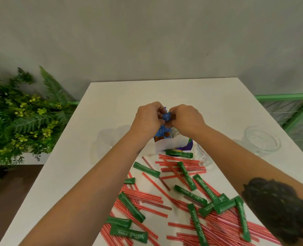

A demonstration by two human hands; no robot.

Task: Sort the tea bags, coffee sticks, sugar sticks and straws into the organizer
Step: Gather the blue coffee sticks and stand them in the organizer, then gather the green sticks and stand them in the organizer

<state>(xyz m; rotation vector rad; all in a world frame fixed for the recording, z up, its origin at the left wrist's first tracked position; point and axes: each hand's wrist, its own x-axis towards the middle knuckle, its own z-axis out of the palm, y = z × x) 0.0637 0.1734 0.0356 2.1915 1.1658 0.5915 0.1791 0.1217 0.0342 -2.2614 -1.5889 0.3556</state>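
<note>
Straws (148, 196) and green sticks (131, 206) lie unsorted below both hands (149, 118) (184, 118), which together pinch blue coffee sticks (166, 116) above the organizer (166, 145), probably next lowering them into a compartment.

A café-style setting is indicated: white table (111, 107) under the fingers (162, 110), fern planter (22, 118) left, glass cup (261, 141) right.

sticks (185, 175) green | straws (166, 166) red-white striped | packets (160, 134) blue | table (111, 107) white

Both forearms cover most of the white organizer (162, 145); the hands' fingertips hide behind blue coffee sticks (160, 134). Red straws (218, 229) run off the bottom edge. Sachet print is too blurred to read.
</note>
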